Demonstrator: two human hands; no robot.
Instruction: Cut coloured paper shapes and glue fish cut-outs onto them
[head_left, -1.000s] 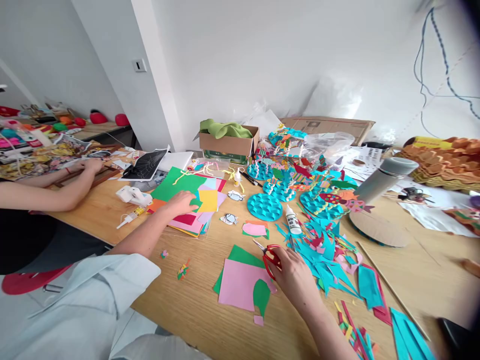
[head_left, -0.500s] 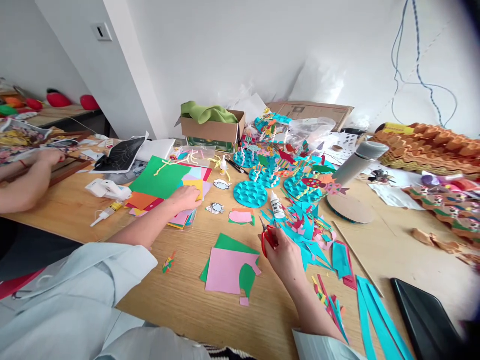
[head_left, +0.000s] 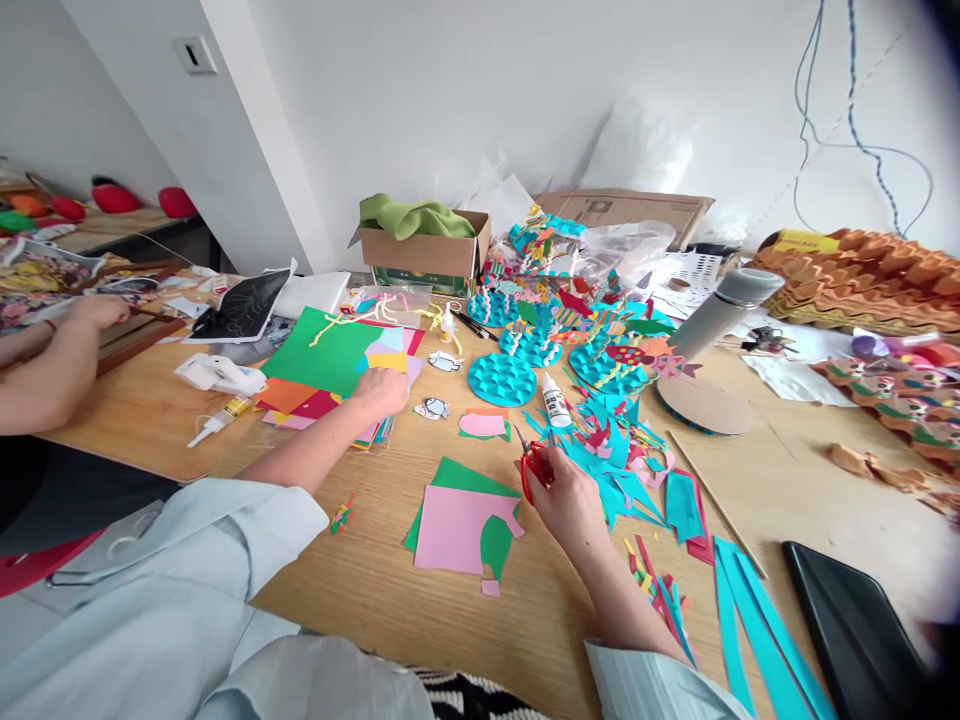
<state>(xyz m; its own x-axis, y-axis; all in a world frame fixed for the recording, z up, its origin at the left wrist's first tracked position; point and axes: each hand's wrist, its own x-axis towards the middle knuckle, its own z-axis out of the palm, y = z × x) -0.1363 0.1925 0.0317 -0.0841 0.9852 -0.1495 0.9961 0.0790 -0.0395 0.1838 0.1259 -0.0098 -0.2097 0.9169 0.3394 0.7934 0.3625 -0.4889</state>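
Note:
My right hand [head_left: 568, 497] grips red-handled scissors [head_left: 534, 472], their tips pointing away from me over the table. Just left of it lie a pink sheet [head_left: 451, 528] with a curved cutout and a green sheet [head_left: 444, 470] beneath. My left hand [head_left: 382, 393] is over the right edge of a stack of coloured paper [head_left: 324, 352], beside a yellow piece [head_left: 388, 361]. Its fingers are curled, and what they pinch, if anything, is hidden. Between the hands lie a pink and green cut piece [head_left: 482, 425] and small paper fish drawings [head_left: 433, 408].
A white glue bottle [head_left: 554, 402] and blue paper scraps [head_left: 611, 450] lie beyond my right hand. Blue bumpy discs [head_left: 501, 380] stand farther back. At right are a grey flask [head_left: 724, 315] and a black phone-like slab [head_left: 851, 625]. Another person's arm [head_left: 64, 355] is at left.
My left hand has shifted slightly over the paper stack, and its fingers are more curled, at the stack's right edge. My right hand keeps the scissors nearly in place. The view has shifted slightly.

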